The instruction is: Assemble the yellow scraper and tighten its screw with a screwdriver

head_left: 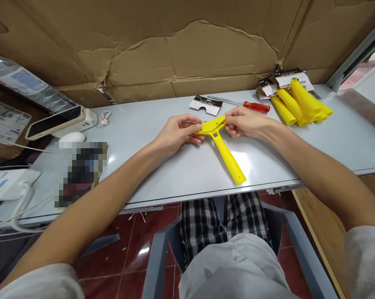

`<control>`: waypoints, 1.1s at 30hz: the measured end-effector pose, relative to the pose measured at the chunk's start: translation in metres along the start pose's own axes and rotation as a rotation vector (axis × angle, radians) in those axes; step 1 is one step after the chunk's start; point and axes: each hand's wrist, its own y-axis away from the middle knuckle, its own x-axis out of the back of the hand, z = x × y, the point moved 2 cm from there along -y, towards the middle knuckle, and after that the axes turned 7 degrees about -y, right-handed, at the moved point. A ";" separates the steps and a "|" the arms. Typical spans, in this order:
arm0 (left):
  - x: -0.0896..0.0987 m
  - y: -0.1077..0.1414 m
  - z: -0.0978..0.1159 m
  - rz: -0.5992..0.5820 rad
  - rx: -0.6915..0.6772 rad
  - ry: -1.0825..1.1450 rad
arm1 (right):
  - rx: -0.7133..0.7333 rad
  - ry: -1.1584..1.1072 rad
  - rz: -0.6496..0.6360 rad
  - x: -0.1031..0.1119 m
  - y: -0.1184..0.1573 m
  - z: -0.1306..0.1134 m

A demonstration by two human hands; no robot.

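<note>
Head view: a person seated at a pale, glossy table [168,178] holds a yellow T-shaped scraper [227,155] in both hands, over the middle of the table. The left hand [181,132] has a narrow grip, thumb and fingers pinching the left end of the scraper's crosspiece. The right hand [245,121] pinches the crosspiece's right end, its grip likewise narrow. The scraper's handle slants towards the near edge and to the right; whether it touches the table, I cannot tell.

Just beyond the hands lie a black-and-white printed card [206,105] and a screwdriver [252,105] with a clear red handle on the right. Farther right, several yellow handles [299,106] are heaped against more printed cards [266,88]. On the left are a phone [56,122] leaning on a white stand and a pixelated, unreadable object [81,174]. A large cardboard sheet [190,54] spans the far side. Below the near edge show plaid trousers [199,220] and a grey chair [305,245].
</note>
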 end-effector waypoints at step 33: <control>-0.009 0.004 0.004 0.039 0.073 0.182 | -0.014 -0.078 0.005 0.002 0.001 0.001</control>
